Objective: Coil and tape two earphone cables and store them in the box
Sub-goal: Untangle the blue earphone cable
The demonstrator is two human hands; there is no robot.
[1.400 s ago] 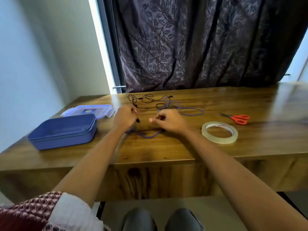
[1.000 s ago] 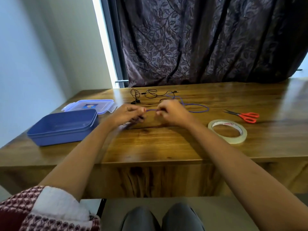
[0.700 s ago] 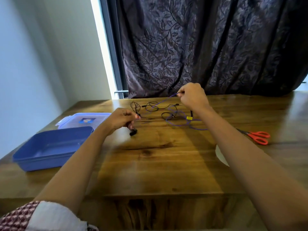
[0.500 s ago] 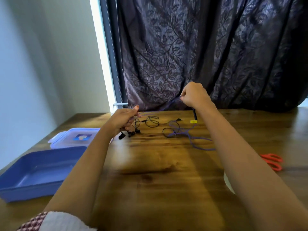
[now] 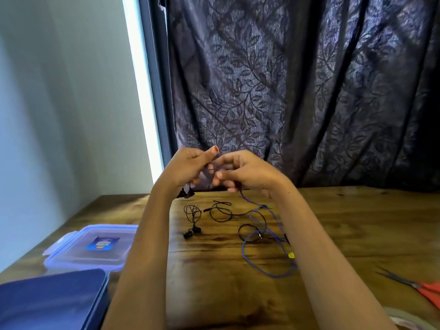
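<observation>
Both hands are raised above the wooden table, close together, holding the purple earphone cable (image 5: 253,208). My left hand (image 5: 188,167) pinches the end with the dark earbuds, which dangle below it. My right hand (image 5: 245,172) grips the cable a little further along; the rest trails down to the table in a loose loop. The black earphone cable (image 5: 220,211) lies untangled on the table under my hands. The open blue box (image 5: 50,301) stands at the lower left, its clear lid (image 5: 92,246) behind it.
Red-handled scissors (image 5: 426,290) lie at the right edge. A tape roll (image 5: 404,322) shows partly at the bottom right corner. A dark patterned curtain hangs behind the table, and a wall stands to the left.
My hands lifted the purple cable off the table. The right hand first pulled away up and right, stretching the cable, then came back to meet the left hand. The view tilted upward.
</observation>
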